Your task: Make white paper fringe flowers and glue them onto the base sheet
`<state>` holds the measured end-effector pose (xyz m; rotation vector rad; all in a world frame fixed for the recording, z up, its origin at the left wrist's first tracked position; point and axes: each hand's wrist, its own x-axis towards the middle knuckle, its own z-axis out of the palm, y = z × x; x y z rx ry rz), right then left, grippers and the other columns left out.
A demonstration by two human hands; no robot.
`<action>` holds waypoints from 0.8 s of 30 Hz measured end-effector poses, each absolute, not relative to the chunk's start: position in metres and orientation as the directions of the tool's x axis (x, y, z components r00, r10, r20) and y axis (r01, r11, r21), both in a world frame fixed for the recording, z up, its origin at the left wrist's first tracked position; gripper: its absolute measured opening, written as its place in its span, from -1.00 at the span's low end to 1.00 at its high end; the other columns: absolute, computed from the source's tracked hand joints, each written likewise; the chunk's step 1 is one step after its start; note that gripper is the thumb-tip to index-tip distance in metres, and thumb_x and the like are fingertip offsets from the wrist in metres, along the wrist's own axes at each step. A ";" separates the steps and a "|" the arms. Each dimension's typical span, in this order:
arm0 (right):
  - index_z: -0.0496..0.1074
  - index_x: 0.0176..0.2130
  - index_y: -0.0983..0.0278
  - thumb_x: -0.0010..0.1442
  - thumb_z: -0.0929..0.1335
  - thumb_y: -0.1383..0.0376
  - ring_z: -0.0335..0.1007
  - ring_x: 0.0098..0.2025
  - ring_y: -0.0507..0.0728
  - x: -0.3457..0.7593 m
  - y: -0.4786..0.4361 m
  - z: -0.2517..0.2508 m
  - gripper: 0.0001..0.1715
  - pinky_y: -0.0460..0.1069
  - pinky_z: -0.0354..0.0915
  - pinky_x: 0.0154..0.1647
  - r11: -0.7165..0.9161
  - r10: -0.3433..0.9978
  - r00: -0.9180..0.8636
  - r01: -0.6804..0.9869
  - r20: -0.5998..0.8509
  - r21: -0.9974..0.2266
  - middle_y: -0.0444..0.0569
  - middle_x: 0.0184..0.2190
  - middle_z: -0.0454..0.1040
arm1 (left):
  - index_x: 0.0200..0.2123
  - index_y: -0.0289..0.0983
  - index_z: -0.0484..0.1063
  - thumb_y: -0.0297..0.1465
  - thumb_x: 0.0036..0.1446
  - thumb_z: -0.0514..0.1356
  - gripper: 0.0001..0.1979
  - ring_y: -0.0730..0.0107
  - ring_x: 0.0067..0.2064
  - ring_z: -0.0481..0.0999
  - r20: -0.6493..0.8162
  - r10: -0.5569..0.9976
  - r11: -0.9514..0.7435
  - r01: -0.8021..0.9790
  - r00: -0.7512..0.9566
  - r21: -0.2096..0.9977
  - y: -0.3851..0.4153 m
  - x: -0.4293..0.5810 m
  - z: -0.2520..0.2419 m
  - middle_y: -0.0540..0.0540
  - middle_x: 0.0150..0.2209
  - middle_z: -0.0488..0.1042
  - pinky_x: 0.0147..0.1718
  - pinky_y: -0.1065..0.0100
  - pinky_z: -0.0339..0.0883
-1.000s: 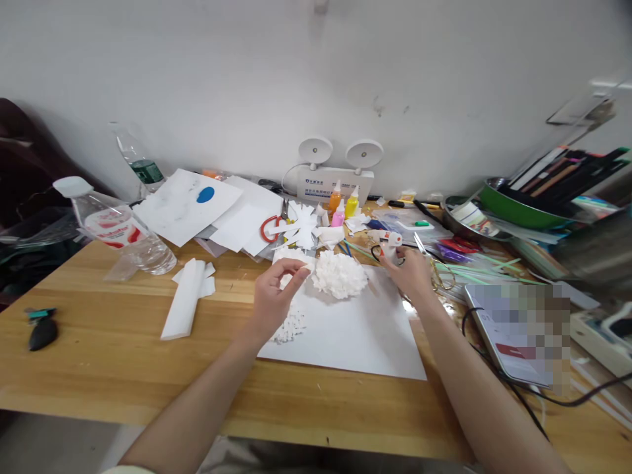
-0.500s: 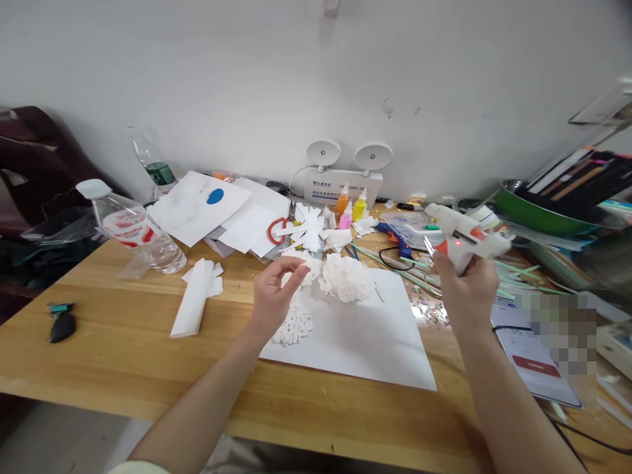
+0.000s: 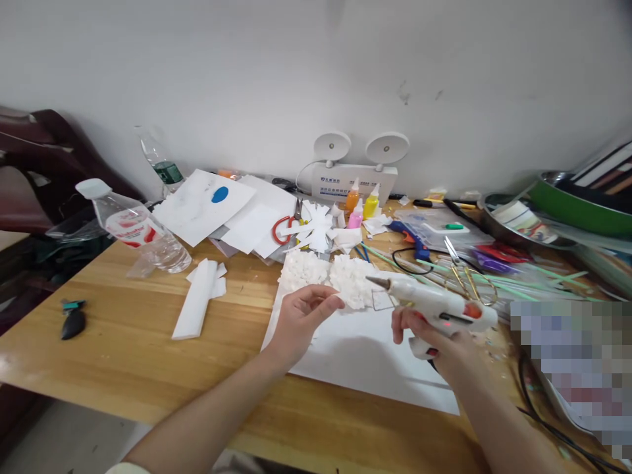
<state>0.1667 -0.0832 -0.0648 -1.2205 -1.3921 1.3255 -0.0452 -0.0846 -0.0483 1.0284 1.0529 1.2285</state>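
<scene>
My right hand (image 3: pixel 444 345) is wrapped around the grip of a white glue gun (image 3: pixel 419 296), whose metal nozzle points left. My left hand (image 3: pixel 303 322) is in a pinch just left of the nozzle. Whatever its fingertips hold is too small and pale against the white behind it to make out. Behind both hands lie two crumpled white paper clusters, a right one (image 3: pixel 351 276) and a left one (image 3: pixel 302 266). They rest on a large white sheet (image 3: pixel 340 362), partly hidden by my hands.
Red-handled scissors (image 3: pixel 280 230), cut paper strips (image 3: pixel 313 227) and paint bottles (image 3: pixel 355 217) stand behind. Gold scissors (image 3: pixel 464 273) and a blue glue gun (image 3: pixel 419 245) lie to the right. On the left are a water bottle (image 3: pixel 143 230), folded paper (image 3: pixel 195 306) and a black-and-green object (image 3: pixel 74 322).
The glue gun has come left and down in my right hand, its nozzle now near my left hand. My left hand has shifted right and lower. The gold scissors now show on the table.
</scene>
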 end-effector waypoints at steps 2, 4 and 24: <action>0.37 -0.52 0.28 0.01 0.31 0.07 -0.03 -0.70 -0.07 0.163 -0.088 -0.064 -0.68 -0.11 -0.14 -0.73 -0.052 0.979 -0.190 0.118 -0.074 -0.992 -0.11 -0.64 0.32 | -0.45 -0.26 0.45 -0.32 -0.07 0.23 -0.88 0.48 -0.38 0.46 -0.060 0.997 0.071 -0.220 0.055 0.973 -0.085 -0.045 -0.049 -0.01 -0.48 0.50 -0.35 0.45 0.29; 0.37 -0.53 0.28 -0.01 0.31 0.07 0.02 -0.67 -0.03 0.160 -0.091 -0.063 -0.68 -0.09 -0.10 -0.71 -0.047 0.979 -0.191 0.129 -0.071 -0.991 -0.09 -0.64 0.30 | -0.46 -0.26 0.45 -0.31 -0.08 0.24 -0.86 0.45 -0.38 0.46 -0.060 0.997 0.071 -0.221 0.057 0.973 -0.085 -0.045 -0.050 -0.03 -0.48 0.50 -0.34 0.42 0.30; 0.38 -0.62 0.24 -0.16 0.41 0.13 0.25 -0.56 0.11 0.159 -0.096 -0.064 -0.76 0.00 0.22 -0.55 -0.078 0.990 -0.112 0.082 -0.087 -0.994 -0.08 -0.69 0.31 | -0.49 -0.27 0.43 -0.30 -0.09 0.24 -0.85 0.42 -0.40 0.45 -0.058 0.996 0.067 -0.168 0.061 0.983 -0.085 -0.042 -0.049 -0.04 -0.50 0.48 -0.39 0.40 0.29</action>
